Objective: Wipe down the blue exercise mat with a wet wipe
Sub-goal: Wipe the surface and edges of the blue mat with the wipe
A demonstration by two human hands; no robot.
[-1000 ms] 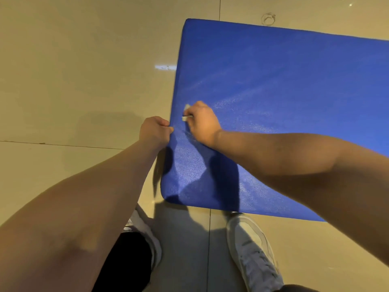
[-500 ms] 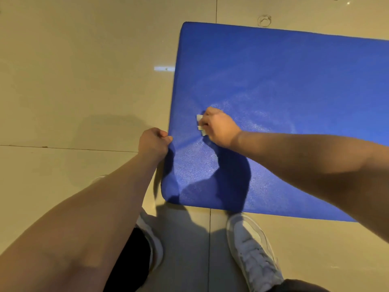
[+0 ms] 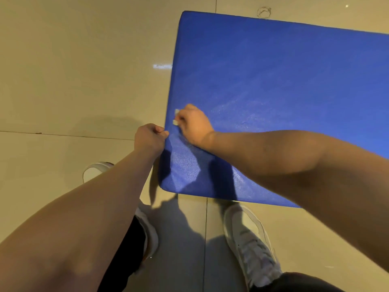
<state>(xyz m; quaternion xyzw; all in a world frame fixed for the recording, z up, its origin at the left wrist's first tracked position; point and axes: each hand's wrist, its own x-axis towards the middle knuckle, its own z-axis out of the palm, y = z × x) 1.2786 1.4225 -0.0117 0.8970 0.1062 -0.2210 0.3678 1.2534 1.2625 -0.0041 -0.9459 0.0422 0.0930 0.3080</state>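
The thick blue padded exercise mat [image 3: 273,91] lies flat on the glossy beige tiled floor [image 3: 73,70], its near left corner just ahead of your feet. Your left hand [image 3: 149,138] is closed in a fist at the mat's left edge, thumb and fingers pinching that edge. Your right hand [image 3: 194,125] rests on the mat just inside the same edge, close beside the left hand, its fingers curled over a small bunched white wet wipe [image 3: 176,118]. Only a bit of the wipe shows past your knuckles, pressed against the blue surface. Your right white lace-up sneaker [image 3: 250,243] stands on the tile just short of the mat's near edge; your left white sneaker [image 3: 151,234] is partly hidden under your forearm.
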